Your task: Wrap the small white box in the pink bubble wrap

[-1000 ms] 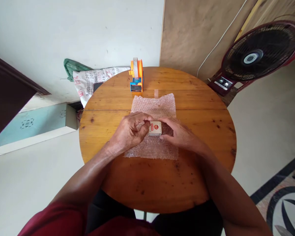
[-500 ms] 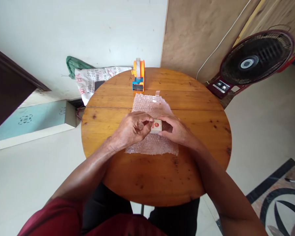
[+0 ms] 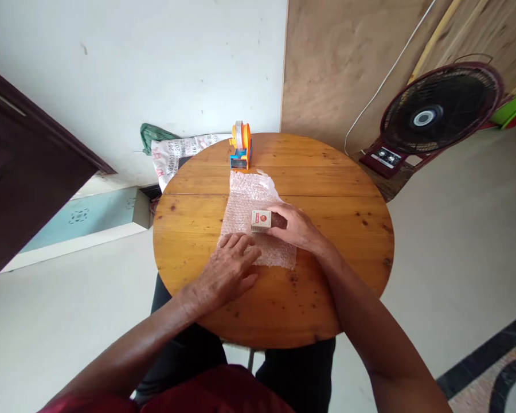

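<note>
A small white box (image 3: pixel 261 220) with a red round mark sits on a sheet of bubble wrap (image 3: pixel 243 198), which lies flat on the round wooden table (image 3: pixel 344 229). My right hand (image 3: pixel 296 228) grips the box from its right side, thumb at the near edge and fingers at the far edge. Nearer to me, my left hand (image 3: pixel 232 267) is palm down over the wrap's near left edge, fingers stretched out and holding nothing. A strip of clear tape (image 3: pixel 267 182) clings to the wrap's far right part.
An orange and blue tape dispenser (image 3: pixel 240 146) stands at the table's far edge. Past the table's right side is a dark red fan (image 3: pixel 441 115). A printed white sack (image 3: pixel 167 160) rests by the wall behind the left edge.
My left hand has let go of the box's left side and come down toward me, its fingers opening. My right hand still grips the box. The camera view has shifted slightly.
</note>
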A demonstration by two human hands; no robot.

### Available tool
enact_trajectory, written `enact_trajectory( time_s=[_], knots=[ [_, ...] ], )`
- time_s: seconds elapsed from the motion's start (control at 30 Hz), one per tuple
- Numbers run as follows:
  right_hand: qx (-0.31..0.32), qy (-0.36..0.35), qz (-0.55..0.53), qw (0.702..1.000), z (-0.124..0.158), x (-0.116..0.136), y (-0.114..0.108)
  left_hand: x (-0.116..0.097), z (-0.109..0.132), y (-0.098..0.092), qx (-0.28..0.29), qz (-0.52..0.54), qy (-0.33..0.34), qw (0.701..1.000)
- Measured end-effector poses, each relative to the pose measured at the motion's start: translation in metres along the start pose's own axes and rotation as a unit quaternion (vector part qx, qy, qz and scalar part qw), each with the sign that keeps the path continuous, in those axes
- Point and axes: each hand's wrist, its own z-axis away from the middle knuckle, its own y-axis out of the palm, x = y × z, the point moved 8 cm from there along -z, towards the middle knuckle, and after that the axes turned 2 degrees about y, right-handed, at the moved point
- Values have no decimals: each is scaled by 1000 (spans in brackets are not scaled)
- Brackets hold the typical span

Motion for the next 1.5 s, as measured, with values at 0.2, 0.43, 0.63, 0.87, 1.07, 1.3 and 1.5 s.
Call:
enact_trajectory(
  time_s=[0.2, 0.43, 0.63, 0.87, 1.07, 1.3, 1.5],
  knots=[
    [9, 14, 19, 1000, 4, 4, -1, 10, 4, 12, -82, 20, -53, 995],
    [14, 4, 12, 1000, 4, 8, -3, 15, 3, 2, -147, 52, -43, 987],
    [12, 1, -15, 1000, 1, 10, -5, 33, -15, -16, -137, 95, -42, 985],
    [39, -4, -26, 999, 1, 8, -5, 43, -45, -27, -136, 142, -14, 980],
    [47, -14, -43, 998, 1, 12, -8, 54, -51, -18, -161, 272, -34, 948],
    [55, 0, -62, 997, 1, 7, -5, 61, -45, -18, -180, 322, -50, 928],
    [77, -20, -116, 990, 3, 20, -9, 66, -44, -14, -181, 338, -63, 922]
  ],
)
